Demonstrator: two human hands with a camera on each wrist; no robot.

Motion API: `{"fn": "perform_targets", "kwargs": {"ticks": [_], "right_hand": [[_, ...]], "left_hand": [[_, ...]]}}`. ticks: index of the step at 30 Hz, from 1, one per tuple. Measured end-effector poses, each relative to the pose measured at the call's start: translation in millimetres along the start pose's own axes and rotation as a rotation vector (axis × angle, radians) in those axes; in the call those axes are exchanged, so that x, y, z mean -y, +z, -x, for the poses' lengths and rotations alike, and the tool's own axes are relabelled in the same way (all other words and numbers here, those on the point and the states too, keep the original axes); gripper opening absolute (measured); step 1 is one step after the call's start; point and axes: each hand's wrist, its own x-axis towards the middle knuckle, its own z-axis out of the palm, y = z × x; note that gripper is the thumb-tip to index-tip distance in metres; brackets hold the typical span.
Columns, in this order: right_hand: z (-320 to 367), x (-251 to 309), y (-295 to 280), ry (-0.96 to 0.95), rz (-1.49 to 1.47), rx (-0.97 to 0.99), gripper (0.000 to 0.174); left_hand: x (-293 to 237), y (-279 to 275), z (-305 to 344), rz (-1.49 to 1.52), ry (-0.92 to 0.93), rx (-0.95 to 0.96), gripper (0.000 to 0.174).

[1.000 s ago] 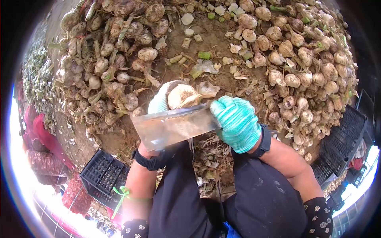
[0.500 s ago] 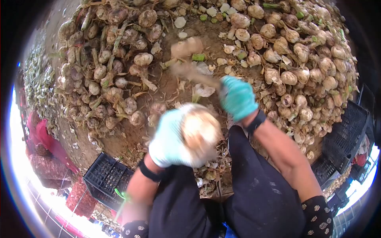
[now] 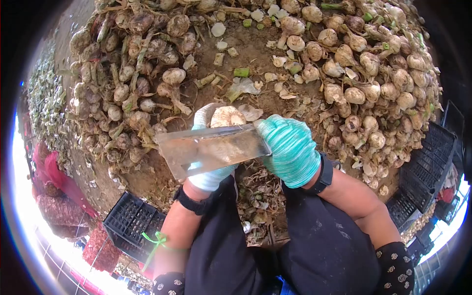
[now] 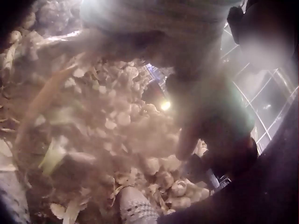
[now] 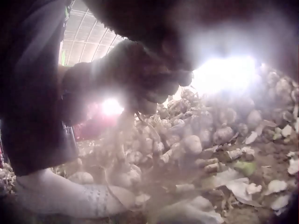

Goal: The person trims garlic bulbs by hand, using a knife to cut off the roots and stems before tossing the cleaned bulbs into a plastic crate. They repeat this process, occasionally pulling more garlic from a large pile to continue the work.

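Note:
In the head view my left hand (image 3: 212, 179), in a pale green and white knit glove, grips a garlic bulb (image 3: 227, 116) with brownish outer skin. A cleaver (image 3: 209, 151) with a wide, dirt-smeared blade lies across in front of the bulb and covers its lower part and much of the left palm. My right hand (image 3: 291, 151), in a turquoise striped glove, has its fingers curled round the cleaver's handle, which is hidden in the fist. Both wrist views are hazy; the right wrist view shows a dark hand (image 5: 140, 77) over the garlic heap.
Heaps of untrimmed garlic (image 3: 137, 73) lie at left and trimmed-looking garlic (image 3: 373, 88) at right. Between them, cut stems (image 3: 241, 72) and peelings are scattered on soil. Black crates (image 3: 132, 221) stand at both sides, with red mesh sacks (image 3: 101, 248) at left.
Half a second ago the cleaver was swung forward, away from the bulb, with the left hand nearer my knees. Now the left hand is farther forward and the blade is back across the bulb.

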Motion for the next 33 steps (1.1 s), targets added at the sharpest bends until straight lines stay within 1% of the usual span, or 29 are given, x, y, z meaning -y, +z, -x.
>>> {"fn": "perform_targets", "kwargs": {"ticks": [2, 3, 5, 6, 8, 9, 10, 11, 12, 14, 15, 16, 18, 19, 20, 21, 22, 23, 24, 25, 26, 27, 28, 29, 30, 32, 33], "right_hand": [[2, -3, 4, -0.032, 0.035, -0.02, 0.042], [2, -5, 6, -0.033, 0.035, -0.021, 0.042], [2, -21, 13, 0.055, 0.03, 0.013, 0.036], [27, -79, 60, 0.147, -0.235, -0.045, 0.02], [12, -57, 28, 0.393, 0.124, -0.055, 0.013], [9, -47, 20, 0.387, 0.125, -0.049, 0.013], [6, -39, 15, 0.593, -0.298, -0.125, 0.019], [2, -33, 9, 0.78, -0.727, -0.202, 0.025], [-4, -30, 2, 0.773, -0.85, -0.072, 0.029], [-10, -19, 2, 0.88, -1.241, 0.085, 0.029], [-15, -12, -2, 0.83, -1.246, 0.107, 0.031], [-13, -12, 5, 0.871, -1.284, 0.114, 0.034], [-13, -6, 2, 0.803, -1.105, 0.0, 0.035], [-16, -5, -2, 0.798, -1.105, 0.013, 0.035], [-18, -5, -9, 0.704, -1.048, 0.099, 0.034], [-20, -6, -14, 0.609, -0.989, 0.179, 0.034], [-19, -9, -13, 0.604, -0.99, 0.182, 0.034], [-18, -13, -11, 0.462, -0.828, 0.179, 0.034], [-17, -15, -8, 0.323, -0.665, 0.177, 0.033], [-15, -14, -7, 0.339, -0.66, 0.136, 0.033], [-14, -14, -4, 0.341, -0.661, 0.141, 0.033], [-12, -16, 1, 0.294, -0.538, 0.031, 0.033], [-12, -17, 3, 0.245, -0.413, -0.078, 0.033], [-13, -18, 3, 0.157, -0.378, -0.108, 0.026], [-14, -19, 3, 0.157, -0.378, -0.108, 0.026], [-15, -24, 0, 0.008, -0.113, 0.063, 0.017], [-11, -44, 16, 0.029, -0.047, 0.086, 0.011]], "left_hand": [[-4, 3, 3, 0.048, 0.029, -0.025, 0.062], [-4, -2, 3, 0.047, 0.029, -0.025, 0.062], [-3, -16, 5, -0.822, 0.446, 0.119, 0.059], [-26, 2, 4, -0.662, 0.152, -0.043, 0.07], [-41, 13, 5, 0.124, -0.194, -0.117, 0.066], [-35, 7, 3, -0.133, -0.066, -0.103, 0.068], [-27, 0, -1, -0.389, 0.066, -0.078, 0.07], [-21, -2, -1, -0.399, -0.002, -0.064, 0.077], [-15, -2, -1, -0.394, -0.005, -0.065, 0.077], [-3, 0, -6, -0.419, 0.145, 0.094, 0.085], [-2, -1, -9, -0.668, 0.206, 0.133, 0.091], [-3, -2, -8, -0.663, 0.206, 0.139, 0.091], [-9, -4, -2, -0.71, 0.209, -0.015, 0.088], [-1, 0, 2, -0.269, 0.012, -0.159, 0.08], [11, -17, -1, -0.147, -0.125, -0.228, 0.063], [5, -17, -2, 0.135, -0.218, -0.145, 0.054], [-2, -16, -3, 0.417, -0.308, -0.056, 0.045], [-11, -13, 0, 0.534, -0.473, 0.029, 0.031], [-8, -13, -2, 0.343, -0.435, 0.012, 0.026], [-9, -14, -2, 0.181, -0.381, 0.002, 0.023], [-11, -14, -2, 0.018, -0.327, -0.005, 0.02], [-10, -14, -2, 0.019, -0.329, -0.006, 0.02], [-10, -16, -2, -0.282, -0.214, 0.001, 0.02], [-9, -17, -2, -0.581, -0.094, 0.008, 0.02], [-2, -24, 0, -0.581, -0.094, 0.008, 0.02], [17, -39, 6, -0.933, 0.605, -0.053, 0.025], [-8, -26, 0, -0.835, 0.472, -0.019, 0.016]]}}
